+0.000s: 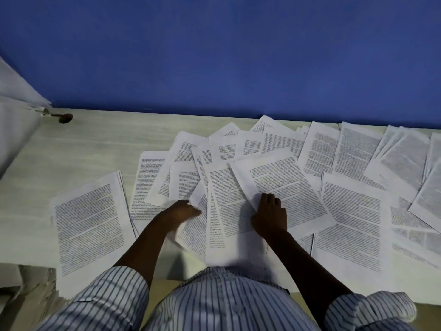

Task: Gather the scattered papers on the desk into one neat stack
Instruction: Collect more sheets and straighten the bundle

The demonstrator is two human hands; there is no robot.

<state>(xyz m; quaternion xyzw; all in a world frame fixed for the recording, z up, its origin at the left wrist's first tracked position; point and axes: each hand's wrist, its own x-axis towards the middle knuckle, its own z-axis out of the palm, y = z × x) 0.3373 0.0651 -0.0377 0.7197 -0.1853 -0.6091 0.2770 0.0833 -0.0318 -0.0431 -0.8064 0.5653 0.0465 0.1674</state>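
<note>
Barely started — left hand [183, 210] lay flat on the papers [353, 211], right hand [269, 216] with grip unclear. Outliers needed drawing inward.

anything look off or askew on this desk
Yes: the papers lie fanned at clashing angles across the desk, overlapping rather than in one stack. A small reddish-brown object sits at the left rear, too small to identify.
</note>
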